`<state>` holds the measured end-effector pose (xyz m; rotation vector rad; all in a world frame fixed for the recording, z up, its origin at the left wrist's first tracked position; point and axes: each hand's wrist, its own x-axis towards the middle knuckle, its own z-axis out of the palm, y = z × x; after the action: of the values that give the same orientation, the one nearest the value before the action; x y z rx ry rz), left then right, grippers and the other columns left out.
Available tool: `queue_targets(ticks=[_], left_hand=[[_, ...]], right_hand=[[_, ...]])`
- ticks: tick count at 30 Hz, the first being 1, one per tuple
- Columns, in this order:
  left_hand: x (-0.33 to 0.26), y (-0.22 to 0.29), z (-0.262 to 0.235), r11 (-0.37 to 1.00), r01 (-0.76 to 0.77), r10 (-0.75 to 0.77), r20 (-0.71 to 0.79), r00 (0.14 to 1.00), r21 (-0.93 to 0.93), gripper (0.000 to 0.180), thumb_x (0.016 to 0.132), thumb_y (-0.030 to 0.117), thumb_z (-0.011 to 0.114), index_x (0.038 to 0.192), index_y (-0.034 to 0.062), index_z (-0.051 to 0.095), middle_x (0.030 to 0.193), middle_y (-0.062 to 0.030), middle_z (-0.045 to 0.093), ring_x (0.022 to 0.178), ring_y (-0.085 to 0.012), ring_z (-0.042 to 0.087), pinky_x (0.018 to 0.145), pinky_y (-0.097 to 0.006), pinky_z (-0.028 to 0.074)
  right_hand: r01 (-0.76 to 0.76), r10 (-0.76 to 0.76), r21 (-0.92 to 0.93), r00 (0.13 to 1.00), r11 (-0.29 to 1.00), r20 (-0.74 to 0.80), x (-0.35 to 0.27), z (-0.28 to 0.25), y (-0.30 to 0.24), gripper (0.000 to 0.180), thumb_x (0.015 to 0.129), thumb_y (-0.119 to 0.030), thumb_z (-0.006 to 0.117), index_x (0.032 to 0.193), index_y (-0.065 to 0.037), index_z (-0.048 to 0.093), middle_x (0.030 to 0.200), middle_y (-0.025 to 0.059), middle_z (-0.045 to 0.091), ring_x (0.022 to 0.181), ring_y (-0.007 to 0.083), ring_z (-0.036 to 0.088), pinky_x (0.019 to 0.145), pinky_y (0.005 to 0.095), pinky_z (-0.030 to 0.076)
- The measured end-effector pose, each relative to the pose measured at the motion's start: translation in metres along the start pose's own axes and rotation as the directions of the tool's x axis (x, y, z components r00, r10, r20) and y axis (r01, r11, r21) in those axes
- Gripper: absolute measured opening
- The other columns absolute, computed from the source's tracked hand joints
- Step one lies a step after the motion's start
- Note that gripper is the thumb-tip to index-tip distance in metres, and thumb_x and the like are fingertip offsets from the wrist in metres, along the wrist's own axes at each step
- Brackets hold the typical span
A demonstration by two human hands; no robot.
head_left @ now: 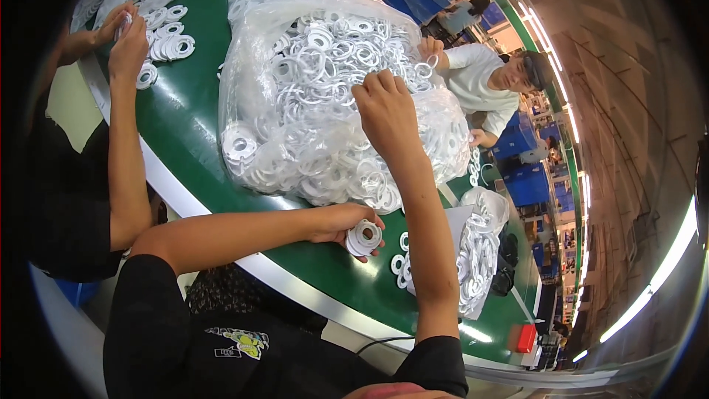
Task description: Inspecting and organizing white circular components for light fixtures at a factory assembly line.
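Low over the green table, my left hand (341,222) is closed round a small stack of white plastic rings (354,241), held with the ring faces up. My right hand (387,107) reaches over a large clear plastic bag (240,96) heaped with loose white rings (325,66). Its fingers are curled downward and bent together, and the back of the hand hides whatever they pinch. The bag lies wide open, its crumpled film folded over the near part of the heap.
Beside my right forearm a clear bag of white rings (480,251) lies on the green table (181,122). At left, a co-worker's hands (127,37) hold a ring near a loose pile (173,46). Another person (484,77) works across the bag. A red box (526,338) stands near the right edge.
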<state>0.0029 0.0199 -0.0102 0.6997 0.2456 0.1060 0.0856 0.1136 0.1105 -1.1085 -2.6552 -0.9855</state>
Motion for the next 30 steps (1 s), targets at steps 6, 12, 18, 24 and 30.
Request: queue_targets(ticks=[6,12,18,24,30], left_hand=[[0.001,-0.006,0.001,1.000,0.009,-0.009,-0.040,0.999,-0.007,0.027,0.093,0.026,0.042,0.110,0.0052,0.047,0.103,-0.0152,0.062,0.091,-0.0273,0.065,0.074,-0.040,0.057],[0.007,-0.004,0.001,0.996,-0.040,0.036,-0.051,0.998,-0.081,0.033,0.096,0.034,0.037,0.112,0.0083,0.051,0.105,-0.0137,0.062,0.094,-0.0254,0.065,0.078,-0.040,0.055],[0.001,0.006,0.010,0.983,-0.109,0.093,-0.112,0.989,-0.146,0.041,0.097,0.033,0.030,0.118,0.0031,0.050,0.113,-0.0128,0.060,0.099,-0.0236,0.061,0.081,-0.039,0.053],[0.002,0.005,0.016,0.979,-0.060,0.034,-0.137,0.990,-0.192,0.044,0.095,0.030,0.035,0.122,-0.0026,0.046,0.116,-0.0181,0.058,0.103,-0.0264,0.060,0.088,-0.041,0.051],[-0.004,0.006,0.020,0.991,0.052,-0.071,-0.163,0.984,-0.121,0.051,0.094,0.034,0.032,0.126,-0.0047,0.045,0.124,-0.0156,0.054,0.111,-0.0255,0.056,0.096,-0.041,0.044]], right_hand=[[-0.361,0.397,0.270,0.913,0.893,-0.094,-0.013,0.014,0.000,0.010,0.077,-0.005,0.060,0.086,-0.004,0.063,0.081,0.0106,0.058,0.075,0.0240,0.055,0.064,0.0356,0.046],[-0.518,0.677,0.828,0.531,-0.217,0.509,-0.079,-0.041,-0.026,0.024,0.088,-0.006,0.057,0.111,-0.003,0.064,0.077,-0.0010,0.056,0.056,0.0037,0.043,0.048,0.0199,0.033],[-0.418,0.612,0.646,0.234,-0.639,0.756,-0.162,-0.072,-0.069,0.029,0.086,-0.007,0.062,0.114,0.000,0.062,0.091,0.0029,0.058,0.061,0.0046,0.048,0.049,0.0182,0.036],[-0.464,0.795,0.813,0.309,-0.354,0.522,-0.212,-0.062,-0.105,0.041,0.072,0.003,0.074,0.111,0.003,0.063,0.098,0.0103,0.061,0.066,0.0112,0.055,0.055,0.0219,0.045],[-0.577,0.831,0.782,0.537,0.238,0.143,-0.219,-0.053,-0.122,0.039,0.065,-0.009,0.082,0.100,0.000,0.067,0.087,0.0100,0.065,0.058,0.0133,0.058,0.052,0.0225,0.048]])
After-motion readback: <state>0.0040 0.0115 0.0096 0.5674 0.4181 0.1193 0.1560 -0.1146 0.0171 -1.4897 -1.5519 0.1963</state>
